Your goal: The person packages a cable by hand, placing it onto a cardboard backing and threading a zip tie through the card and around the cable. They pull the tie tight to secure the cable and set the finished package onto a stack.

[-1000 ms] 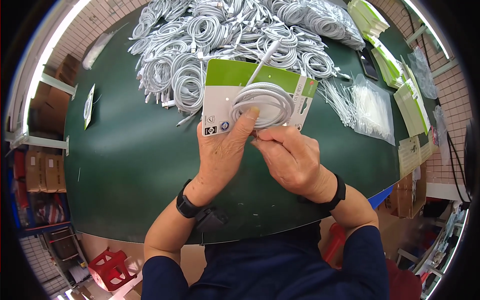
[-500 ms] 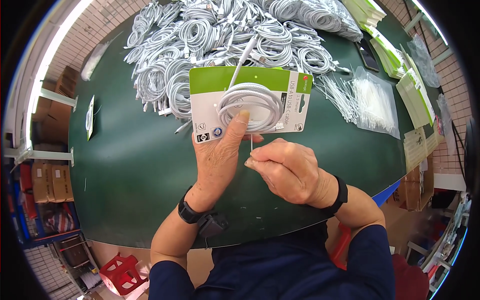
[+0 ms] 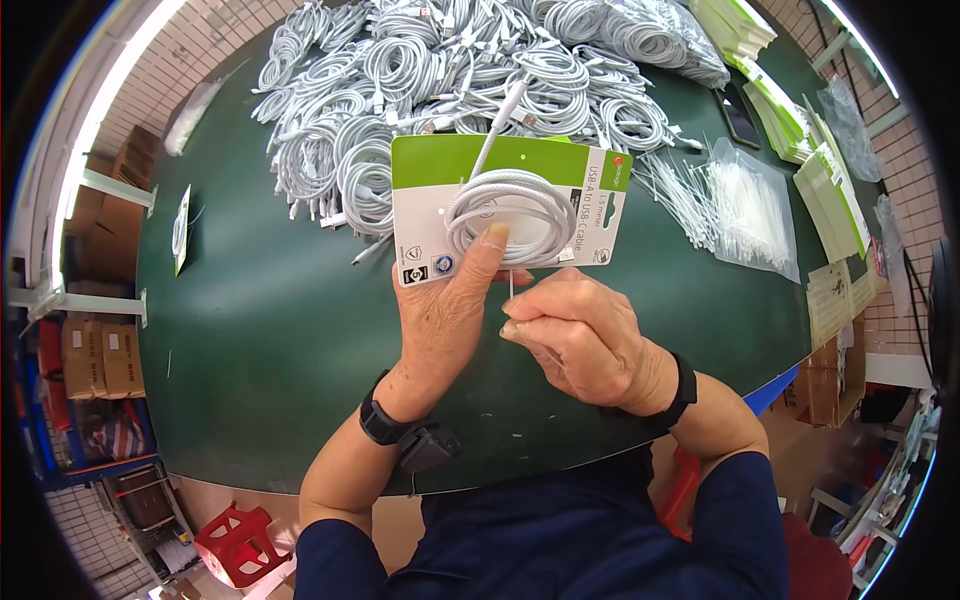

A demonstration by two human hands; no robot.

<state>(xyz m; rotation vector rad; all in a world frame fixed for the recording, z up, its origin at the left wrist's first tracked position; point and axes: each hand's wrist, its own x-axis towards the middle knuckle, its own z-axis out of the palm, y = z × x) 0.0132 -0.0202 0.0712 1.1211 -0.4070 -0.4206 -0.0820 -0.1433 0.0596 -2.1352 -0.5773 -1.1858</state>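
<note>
Spreading widest, a smooth dark-green surface (image 3: 290,400) carries a broad heap of coiled white braided cables (image 3: 410,75) along its far side. Toward the right lies a clear plastic bag (image 3: 784,266) filled with white zip ties. Held above the surface, just on the near side of the heap, is a flat rectangular green-and-white card (image 3: 420,212). The left hand (image 3: 440,320) grips its lower edge, fingers closed behind, thumb pressing a looped white braided cable (image 3: 525,188) against its face. The right hand's (image 3: 585,335) fingers pinch tightly together on a thin white strip (image 3: 512,285) below the card.
</note>
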